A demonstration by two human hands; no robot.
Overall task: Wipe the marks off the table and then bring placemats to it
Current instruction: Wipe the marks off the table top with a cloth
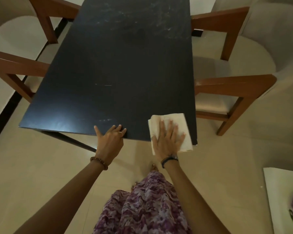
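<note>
My right hand (167, 137), fingers spread flat, presses a folded white paper towel (170, 130) onto the dark rectangular table's (117, 73) near right corner. My left hand (111, 139) rests open-fingered on the near edge, just beside it.

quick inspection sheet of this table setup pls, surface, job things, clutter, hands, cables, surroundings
surface: dark table with pale smears at the far end and a faint smear near the front edge
job's things: white cloth flat on the near right corner, overhanging the edge; no placemats on the table
clutter: nothing seen
grippers: right hand pressed flat on the cloth, fingers spread; left hand resting on the table edge, holding nothing
cables: nothing seen
surroundings: wooden chairs on the left and right; pale tiled floor
</note>
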